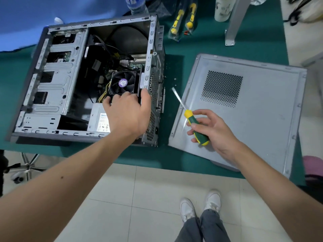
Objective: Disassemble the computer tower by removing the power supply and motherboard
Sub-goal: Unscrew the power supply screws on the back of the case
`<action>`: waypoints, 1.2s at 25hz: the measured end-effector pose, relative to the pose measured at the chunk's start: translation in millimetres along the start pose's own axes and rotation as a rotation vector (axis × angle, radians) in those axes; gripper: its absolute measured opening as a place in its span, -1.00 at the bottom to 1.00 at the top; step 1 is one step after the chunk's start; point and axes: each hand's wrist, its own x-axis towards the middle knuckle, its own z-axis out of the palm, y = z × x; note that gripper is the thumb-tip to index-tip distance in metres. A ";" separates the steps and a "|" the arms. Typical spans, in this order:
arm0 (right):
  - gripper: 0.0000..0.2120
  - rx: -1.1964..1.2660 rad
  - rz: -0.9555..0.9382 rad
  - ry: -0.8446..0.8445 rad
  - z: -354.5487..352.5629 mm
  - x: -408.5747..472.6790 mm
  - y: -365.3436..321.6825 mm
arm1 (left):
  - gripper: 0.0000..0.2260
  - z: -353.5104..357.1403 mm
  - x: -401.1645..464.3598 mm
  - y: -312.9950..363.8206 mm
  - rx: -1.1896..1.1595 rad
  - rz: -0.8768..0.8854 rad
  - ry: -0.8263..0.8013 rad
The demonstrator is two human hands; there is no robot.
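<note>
The open computer tower (57,81) lies on its side on the green table, inside up. A grey power supply (97,119) sits in its near corner, and the motherboard with a black CPU fan (123,82) lies behind it. My left hand (127,112) reaches into the case over the power supply, fingers curled, thumb against the case's rear wall; what the fingers hold is hidden. My right hand (209,130) grips a green and yellow screwdriver (192,123) above the removed side panel (244,110), blade pointing away to the upper left.
Two bagged yellow-handled tools (183,20) lie at the back of the green table mat (166,158). A water bottle (136,4), a white cup (223,9) and a metal stand leg (232,28) stand behind. Small screws (174,81) lie between case and panel. A chair base (26,166) is at left.
</note>
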 end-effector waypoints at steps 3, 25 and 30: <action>-0.79 0.044 0.038 -0.035 -11.3 -16.4 20.9 | -0.34 1.6 1.8 -0.8 -0.013 -0.001 0.020; -0.89 -0.250 -0.016 -0.067 -37.8 -33.0 40.1 | -0.44 1.8 5.7 -0.3 0.002 0.006 0.026; -0.87 -0.285 -0.020 -0.080 -37.6 -30.4 42.6 | -0.44 2.4 5.8 -0.2 -0.002 0.008 0.028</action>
